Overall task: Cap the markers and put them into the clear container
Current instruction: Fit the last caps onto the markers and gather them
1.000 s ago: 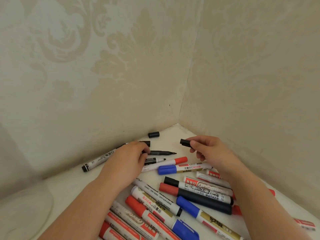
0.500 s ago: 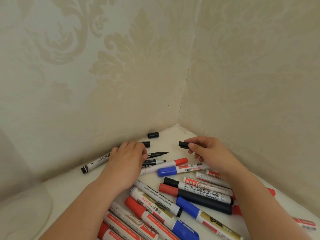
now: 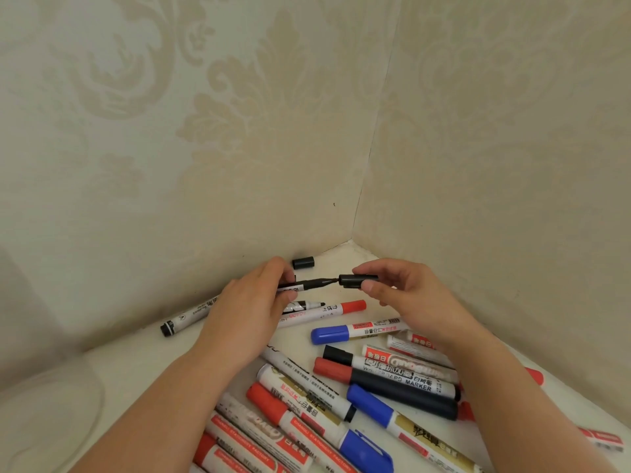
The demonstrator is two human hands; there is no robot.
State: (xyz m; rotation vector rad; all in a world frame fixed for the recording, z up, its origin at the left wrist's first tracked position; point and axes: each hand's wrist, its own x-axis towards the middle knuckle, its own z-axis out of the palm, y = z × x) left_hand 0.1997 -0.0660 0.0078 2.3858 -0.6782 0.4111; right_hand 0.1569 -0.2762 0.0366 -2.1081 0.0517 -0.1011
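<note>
At the lower left edge, the clear container [image 3: 51,414] is only a faint, cut-off outline, well apart from the hands. The left hand [image 3: 249,315] hides most of the uncapped black marker [image 3: 76,283] it grips, tip pointing right. The right hand [image 3: 406,298] pinches a black cap [image 3: 356,280], its mouth just touching that tip, above the scattered markers [image 3: 358,397]

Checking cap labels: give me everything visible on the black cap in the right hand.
The black cap is a short, smooth cylinder that looks like plastic. It lies roughly level above the table, pinched by the right hand. Its open end faces left, at the tip of the black marker gripped by the left hand; not pushed on.
</note>
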